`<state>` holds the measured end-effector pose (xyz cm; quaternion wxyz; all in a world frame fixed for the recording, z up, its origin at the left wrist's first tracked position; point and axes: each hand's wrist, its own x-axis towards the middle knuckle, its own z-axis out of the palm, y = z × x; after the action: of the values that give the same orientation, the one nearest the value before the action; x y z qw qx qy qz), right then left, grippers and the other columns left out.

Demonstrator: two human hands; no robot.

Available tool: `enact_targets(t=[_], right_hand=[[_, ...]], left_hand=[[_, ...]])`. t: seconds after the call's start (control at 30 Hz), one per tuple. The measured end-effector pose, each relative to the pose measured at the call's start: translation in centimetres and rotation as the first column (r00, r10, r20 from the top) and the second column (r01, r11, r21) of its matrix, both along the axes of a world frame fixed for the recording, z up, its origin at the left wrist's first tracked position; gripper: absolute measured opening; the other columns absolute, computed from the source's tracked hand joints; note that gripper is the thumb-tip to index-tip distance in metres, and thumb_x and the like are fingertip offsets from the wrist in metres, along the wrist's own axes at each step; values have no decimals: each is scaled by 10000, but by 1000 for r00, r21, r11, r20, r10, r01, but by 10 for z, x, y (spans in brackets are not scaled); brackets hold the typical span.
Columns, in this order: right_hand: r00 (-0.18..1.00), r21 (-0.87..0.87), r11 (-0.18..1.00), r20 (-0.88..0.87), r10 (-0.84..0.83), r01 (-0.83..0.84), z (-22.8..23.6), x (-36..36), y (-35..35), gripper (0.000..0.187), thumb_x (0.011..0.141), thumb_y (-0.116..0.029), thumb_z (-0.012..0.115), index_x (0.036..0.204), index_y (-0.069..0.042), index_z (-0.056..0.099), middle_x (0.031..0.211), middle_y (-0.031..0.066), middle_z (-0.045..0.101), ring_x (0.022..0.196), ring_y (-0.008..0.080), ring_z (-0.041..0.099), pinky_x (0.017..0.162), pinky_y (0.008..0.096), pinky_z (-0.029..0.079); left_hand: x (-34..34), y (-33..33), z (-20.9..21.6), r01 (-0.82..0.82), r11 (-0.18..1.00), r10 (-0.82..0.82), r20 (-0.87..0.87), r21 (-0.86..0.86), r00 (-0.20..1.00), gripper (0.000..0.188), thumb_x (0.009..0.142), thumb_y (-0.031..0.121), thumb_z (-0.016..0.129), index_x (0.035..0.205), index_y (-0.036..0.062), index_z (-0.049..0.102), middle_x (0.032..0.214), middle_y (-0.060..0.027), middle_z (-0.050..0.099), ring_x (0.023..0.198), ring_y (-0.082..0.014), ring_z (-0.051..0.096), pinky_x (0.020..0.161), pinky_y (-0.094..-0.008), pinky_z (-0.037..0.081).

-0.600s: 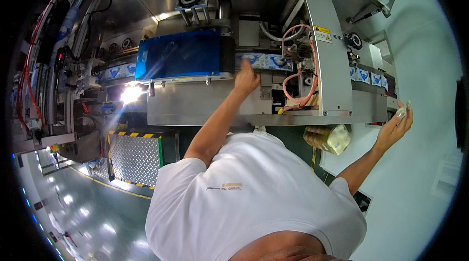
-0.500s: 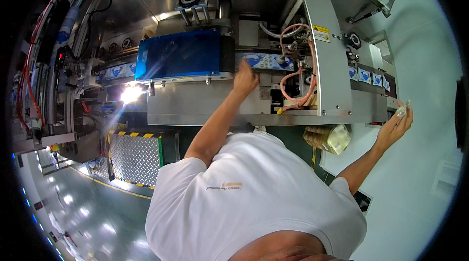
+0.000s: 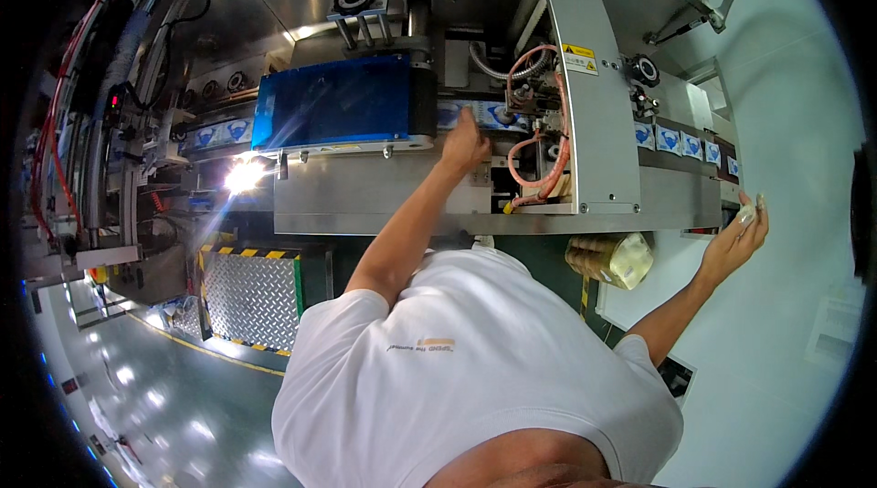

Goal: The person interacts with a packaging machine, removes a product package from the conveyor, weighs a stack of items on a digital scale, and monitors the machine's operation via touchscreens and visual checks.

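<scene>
My left hand (image 3: 466,143) reaches over a strip of blue-and-white printed packaging film (image 3: 449,113) in the machine. Its fingers stretch onto the strip in the gap beside the blue cover (image 3: 333,102); nothing is seen in its grasp. Off the machine's right end, my right hand (image 3: 736,239) is raised with bent fingers around a small pale, shiny thing (image 3: 747,215), too small to name. A metal-housed unit (image 3: 598,122) with pink hoses (image 3: 562,154) stands just right of my left hand. Separate blue-and-white packets (image 3: 669,140) lie in a row on the outfeed beyond it.
A bright lamp (image 3: 245,175) glares below the blue cover's left end. Black knobs (image 3: 353,0) stick out of the machine. A clear yellowish bag or container (image 3: 614,259) stands by the front edge, and a tread-plate step (image 3: 249,294) with striped edging is at lower left.
The metal-housed unit with its hoses has shifted left. More of the packet row shows on the outfeed. My left hand has moved slightly right; my right hand has dipped a little.
</scene>
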<state>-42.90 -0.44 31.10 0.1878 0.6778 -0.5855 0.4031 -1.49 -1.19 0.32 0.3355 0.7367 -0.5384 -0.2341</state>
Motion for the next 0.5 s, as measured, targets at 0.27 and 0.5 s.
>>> enact_targets(t=[0.27,0.5], right_hand=[[1000,-16,1000,-11,0,-1,4,9,5,401,1068,-300,404,1206,-69,700,1378,165,537,1333,312,427,1089,455,354],[1000,1,1000,22,4,-4,7,14,4,410,1068,-302,394,1213,-67,697,1388,156,529,1343,309,413,1088,454,358]], left_hand=[[11,15,-14,-157,981,169,104,-111,980,678,803,152,695,1328,-38,309,1199,-323,529,913,-490,646,755,-534,537],[12,11,-20,-39,997,41,33,-62,999,681,790,166,712,1301,-51,319,1091,-320,560,871,-495,646,714,-545,537]])
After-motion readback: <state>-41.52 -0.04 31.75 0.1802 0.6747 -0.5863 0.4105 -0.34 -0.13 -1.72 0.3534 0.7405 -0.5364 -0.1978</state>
